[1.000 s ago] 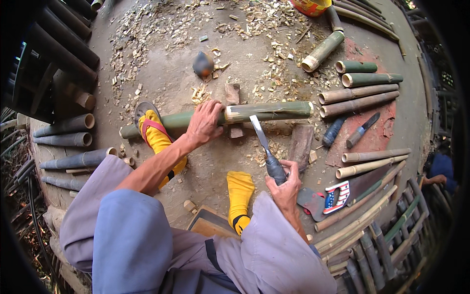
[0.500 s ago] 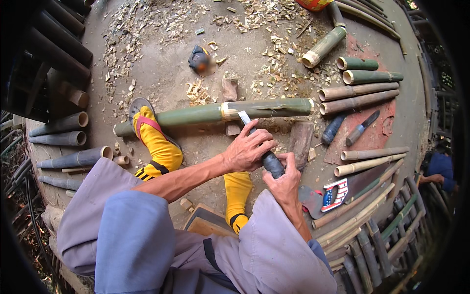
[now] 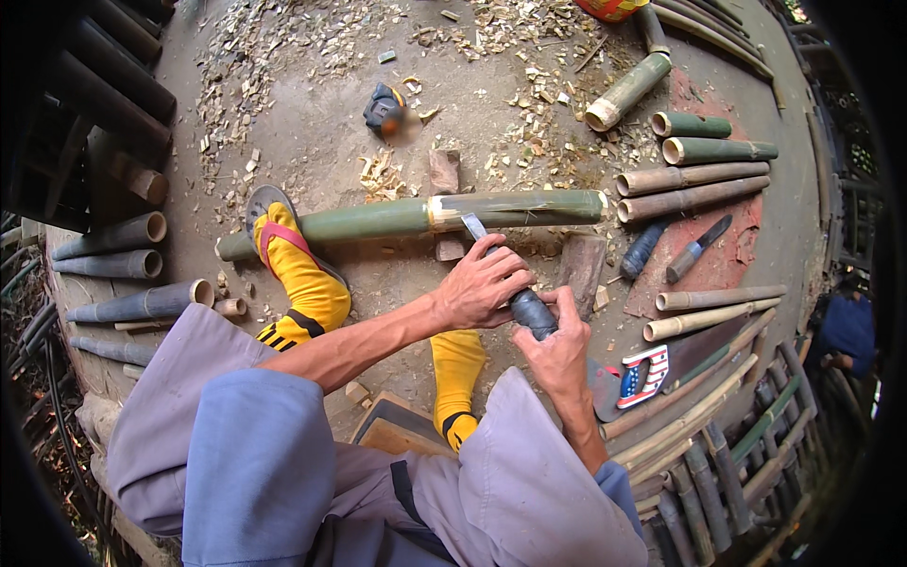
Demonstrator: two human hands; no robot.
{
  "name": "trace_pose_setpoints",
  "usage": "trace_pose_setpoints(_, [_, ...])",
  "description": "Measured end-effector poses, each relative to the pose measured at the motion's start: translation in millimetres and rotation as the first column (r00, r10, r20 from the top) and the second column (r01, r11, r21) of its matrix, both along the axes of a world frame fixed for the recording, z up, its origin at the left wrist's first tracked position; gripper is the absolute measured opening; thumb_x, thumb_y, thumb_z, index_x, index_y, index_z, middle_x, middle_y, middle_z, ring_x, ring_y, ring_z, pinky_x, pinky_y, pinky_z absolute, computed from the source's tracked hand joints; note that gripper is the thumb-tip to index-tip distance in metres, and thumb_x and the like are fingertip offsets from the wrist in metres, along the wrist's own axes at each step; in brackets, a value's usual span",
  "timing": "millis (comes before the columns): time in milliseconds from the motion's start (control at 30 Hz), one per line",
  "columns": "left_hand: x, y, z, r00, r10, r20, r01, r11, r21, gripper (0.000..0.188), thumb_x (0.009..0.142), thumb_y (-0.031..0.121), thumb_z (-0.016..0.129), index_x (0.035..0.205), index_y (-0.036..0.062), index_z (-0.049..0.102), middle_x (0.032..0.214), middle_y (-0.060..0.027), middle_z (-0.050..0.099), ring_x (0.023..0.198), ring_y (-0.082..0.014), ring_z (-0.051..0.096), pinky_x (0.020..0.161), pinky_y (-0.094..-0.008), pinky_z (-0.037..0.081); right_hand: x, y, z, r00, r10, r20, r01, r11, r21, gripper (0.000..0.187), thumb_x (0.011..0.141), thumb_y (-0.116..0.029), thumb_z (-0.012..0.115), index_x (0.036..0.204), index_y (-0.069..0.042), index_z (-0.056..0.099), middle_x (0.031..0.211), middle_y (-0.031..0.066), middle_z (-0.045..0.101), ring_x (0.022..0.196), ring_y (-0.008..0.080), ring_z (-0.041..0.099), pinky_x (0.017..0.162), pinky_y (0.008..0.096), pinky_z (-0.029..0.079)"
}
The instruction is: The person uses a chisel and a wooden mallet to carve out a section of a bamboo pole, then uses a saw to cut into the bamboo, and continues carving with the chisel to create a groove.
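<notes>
A chisel (image 3: 474, 225) with a dark, wrapped handle points up and left toward a green bamboo pole (image 3: 368, 221). My left hand (image 3: 480, 291) is closed around the chisel near its blade, just short of the pole. Lower down, my right hand (image 3: 559, 350) grips the butt of the handle between thumb and fingers. A pale ring marks the pole's middle, and its right half has a peeled, lighter strip. Across its left part presses my foot in a yellow sock (image 3: 312, 283) and flip-flop. The chisel tip is at the pole's near edge; I cannot tell whether they touch.
Wooden blocks (image 3: 444, 173) lie under and beside the pole. Cut bamboo pieces (image 3: 694, 198) lie at right, near a knife (image 3: 699, 248) and a handsaw (image 3: 645, 376). More bamboo tubes (image 3: 142, 302) lie at left. A tape measure (image 3: 385, 110) sits beyond, among wood chips (image 3: 312, 47).
My right hand has shifted slightly to the right and its fingers have moved on the handle's butt. The left hand keeps its hold on the chisel, almost in place.
</notes>
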State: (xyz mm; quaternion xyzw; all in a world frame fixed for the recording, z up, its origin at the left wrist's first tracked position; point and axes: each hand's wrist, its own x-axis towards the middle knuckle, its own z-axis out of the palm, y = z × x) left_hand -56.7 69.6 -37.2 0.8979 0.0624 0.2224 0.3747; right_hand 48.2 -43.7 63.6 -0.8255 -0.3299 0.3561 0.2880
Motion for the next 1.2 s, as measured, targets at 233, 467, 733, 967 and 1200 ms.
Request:
trace_pose_setpoints(233, [20, 9, 3, 0.999, -0.021, -0.039, 0.020, 0.999, -0.036, 0.031, 0.058, 0.020, 0.070, 0.077, 0.0106, 0.047, 0.069, -0.0037, 0.056, 0.067, -0.0221, 0.058, 0.063, -0.0339, 0.042, 15, 27, 26, 0.994, 0.110, -0.019, -0.111, 0.992, -0.060, 0.033, 0.067, -0.009, 0.064, 0.095, -0.001, 0.047, 0.070, 0.0227, 0.056, 0.064, 0.0405, 0.060, 0.057, 0.0419, 0.047])
trace_pose_setpoints(467, [40, 17, 0, 0.965, 0.235, 0.120, -0.213, 0.962, -0.171, 0.028, 0.057, 0.018, 0.070, 0.075, 0.0107, 0.050, 0.059, -0.0051, 0.055, 0.054, -0.0247, 0.056, 0.051, -0.0359, 0.042, 41, 29, 31, 0.971, -0.076, -0.226, 0.135, 0.957, 0.257, 0.038, 0.079, -0.014, 0.061, 0.113, -0.003, 0.047, 0.085, 0.0122, 0.060, 0.071, 0.0187, 0.058, 0.068, 0.0303, 0.047])
trace_pose_setpoints(733, [64, 26, 11, 0.902, 0.429, -0.050, -0.425, 0.859, -0.285, 0.024, 0.061, 0.017, 0.067, 0.078, 0.0074, 0.053, 0.062, -0.0138, 0.058, 0.057, -0.0329, 0.059, 0.053, -0.0407, 0.047, 36, -85, -82, 0.897, 0.035, 0.441, 0.037, 0.987, -0.154, 0.090, 0.070, -0.019, 0.072, 0.143, -0.004, 0.020, 0.136, 0.0244, 0.037, 0.119, 0.0365, 0.042, 0.100, 0.0446, 0.035])
trace_pose_setpoints(967, [73, 35, 12, 0.860, 0.502, -0.087, -0.500, 0.799, -0.334, 0.021, 0.065, 0.018, 0.067, 0.078, 0.0077, 0.055, 0.064, -0.0145, 0.060, 0.058, -0.0342, 0.061, 0.054, -0.0412, 0.049, 30, -98, -77, 0.904, -0.376, -0.203, 0.398, 0.914, 0.078, 0.100, 0.059, -0.004, 0.071, 0.144, -0.006, 0.020, 0.143, 0.0178, 0.029, 0.132, 0.0287, 0.028, 0.109, 0.0360, 0.022])
trace_pose_setpoints(1200, [70, 36, 5, 0.839, 0.526, -0.139, -0.544, 0.794, -0.273, 0.020, 0.065, 0.017, 0.067, 0.080, 0.0084, 0.056, 0.064, -0.0144, 0.060, 0.058, -0.0340, 0.061, 0.055, -0.0416, 0.049, 85, -54, 118, 0.890, -0.369, 0.267, 0.173, 0.817, 0.551, 0.094, 0.063, -0.020, 0.071, 0.141, -0.006, 0.020, 0.131, 0.0184, 0.036, 0.110, 0.0336, 0.046, 0.093, 0.0467, 0.041])
